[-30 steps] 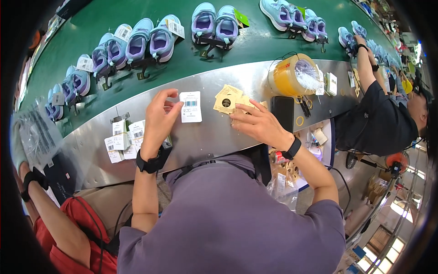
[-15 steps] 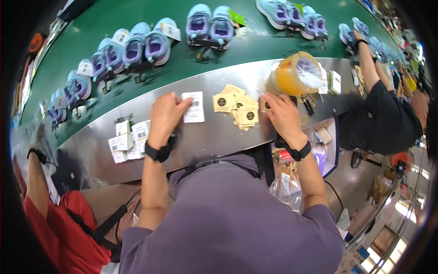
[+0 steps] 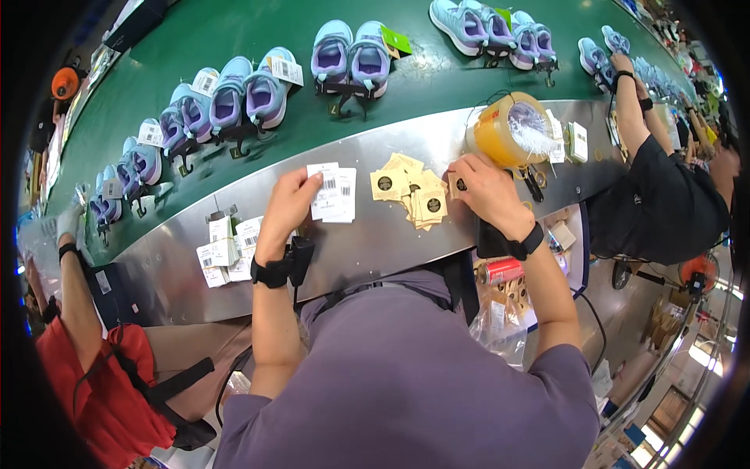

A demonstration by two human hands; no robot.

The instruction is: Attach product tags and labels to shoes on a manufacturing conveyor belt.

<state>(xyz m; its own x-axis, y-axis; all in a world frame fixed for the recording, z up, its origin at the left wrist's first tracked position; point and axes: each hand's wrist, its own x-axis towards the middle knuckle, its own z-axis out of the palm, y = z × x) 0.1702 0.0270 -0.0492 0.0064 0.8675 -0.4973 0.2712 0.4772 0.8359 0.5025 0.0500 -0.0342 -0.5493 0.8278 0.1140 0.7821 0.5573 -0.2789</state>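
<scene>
My left hand [image 3: 286, 209] pinches a white barcode tag [image 3: 323, 178] by its edge, thumb on top. Under it, and partly covered, lie more white tags [image 3: 344, 205] on the metal ledge. My right hand [image 3: 491, 192] has its fingers closed on a small tan card with a dark round print [image 3: 456, 186], most of which the fingers hide. Between the two hands sits a loose pile of similar tan cards [image 3: 412, 194]. Left of my left hand are bundled stacks of white tags [image 3: 222, 252].
Pairs of light blue and purple shoes [image 3: 351, 62] on black hangers line the green belt [image 3: 297, 23] beyond the metal ledge [image 3: 367, 241]. A yellow tape roll [image 3: 500, 133] stands by my right hand, near scissors [image 3: 536, 186]. Co-workers sit on both sides; an open box [image 3: 576, 234] is below right.
My left hand has slid a white tag up and leftward, showing the tags beneath. My right hand stays at the tan card. The whole view has shifted slightly.
</scene>
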